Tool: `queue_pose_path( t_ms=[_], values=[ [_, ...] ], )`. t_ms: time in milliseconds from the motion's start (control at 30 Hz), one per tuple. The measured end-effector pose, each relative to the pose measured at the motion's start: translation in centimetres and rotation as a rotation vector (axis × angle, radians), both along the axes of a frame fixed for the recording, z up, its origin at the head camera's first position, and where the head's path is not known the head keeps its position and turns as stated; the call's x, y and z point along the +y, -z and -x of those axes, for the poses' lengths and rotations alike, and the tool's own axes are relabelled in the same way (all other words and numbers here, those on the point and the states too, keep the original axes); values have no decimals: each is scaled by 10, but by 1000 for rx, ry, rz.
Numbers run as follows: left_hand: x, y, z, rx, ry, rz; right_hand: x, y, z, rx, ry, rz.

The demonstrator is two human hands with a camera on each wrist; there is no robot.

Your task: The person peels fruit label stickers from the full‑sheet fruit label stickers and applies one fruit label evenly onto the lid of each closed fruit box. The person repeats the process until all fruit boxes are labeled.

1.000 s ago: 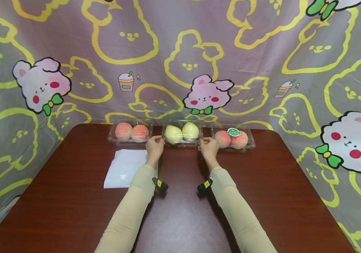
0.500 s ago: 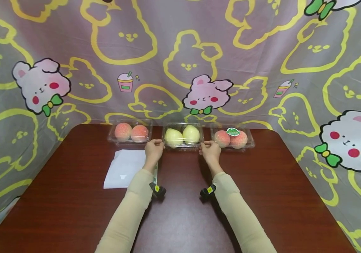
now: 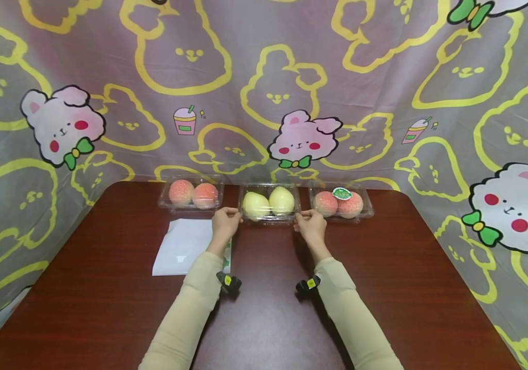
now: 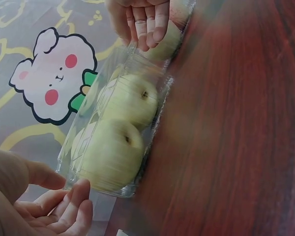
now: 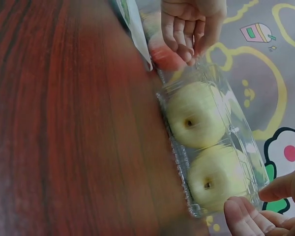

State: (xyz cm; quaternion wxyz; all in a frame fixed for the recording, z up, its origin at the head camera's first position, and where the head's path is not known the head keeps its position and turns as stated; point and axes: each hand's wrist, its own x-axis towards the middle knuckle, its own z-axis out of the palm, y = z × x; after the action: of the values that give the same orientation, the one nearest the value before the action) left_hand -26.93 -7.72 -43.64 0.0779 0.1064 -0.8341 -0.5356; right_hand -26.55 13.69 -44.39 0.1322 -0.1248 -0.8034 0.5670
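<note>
A clear plastic fruit box point(image 3: 270, 220) with two pale yellow-green fruits point(image 3: 282, 201) stands at the table's back edge. Its lid looks closed. My left hand point(image 3: 225, 226) pinches the box's left end between thumb and fingers; in the left wrist view the thumb and fingertips point(image 4: 80, 189) meet at the plastic edge. At the other end, my right hand point(image 3: 311, 226) pinches the box the same way, seen also in the right wrist view with its fingers point(image 5: 241, 216) at a corner. Both wrist views show the fruits' stem hollows.
Another clear box with two peaches point(image 3: 181, 192) stands to the left. A third, with two peaches point(image 3: 350, 204) and a green round label point(image 3: 342, 193), is close on the right. White paper point(image 3: 182, 249) lies front left. A patterned curtain point(image 3: 226, 113) hangs behind the table point(image 3: 264, 318).
Both hands and the box of yellow-green fruits have shifted slightly toward me, away from the curtain. The peach boxes and the paper have stayed put.
</note>
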Motion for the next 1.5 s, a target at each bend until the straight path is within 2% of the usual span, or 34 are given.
queue_pose_path(
  t_ms=[200, 333, 433, 467, 567, 667, 700, 833, 967, 1267, 1500],
  values=[
    [-1, -3, -4, 3, 28, 45, 3, -1, -4, 4, -5, -27],
    [-2, -4, -7, -19, 63, 32, 5, -1, -9, -9, -14, -46],
    [-6, 0, -6, -24, 94, 14, 7, -3, -13, -30, -25, -62],
    [-8, 7, -4, 16, 107, 1, 8, -3, -14, -38, -29, -69],
    [-11, 11, -3, 38, 132, 9, 9, -5, -17, -58, -49, -77],
    [-11, 7, -7, 33, 144, 48, 12, -6, -19, -76, -70, -69],
    [-10, 0, -11, -2, 145, 72, 13, -7, -19, -79, -76, -62],
    [-12, -7, -14, 5, 150, 156, 18, -9, -17, -81, -90, -38],
    [-13, -11, -10, 0, 134, 201, 21, -8, -10, -68, -80, -43],
    [-8, -7, 8, 9, 95, 175, 23, -3, 9, -42, -86, -17],
    [-6, -4, 15, 3, 79, 179, 21, -4, 13, -43, -69, -20]
  ],
)
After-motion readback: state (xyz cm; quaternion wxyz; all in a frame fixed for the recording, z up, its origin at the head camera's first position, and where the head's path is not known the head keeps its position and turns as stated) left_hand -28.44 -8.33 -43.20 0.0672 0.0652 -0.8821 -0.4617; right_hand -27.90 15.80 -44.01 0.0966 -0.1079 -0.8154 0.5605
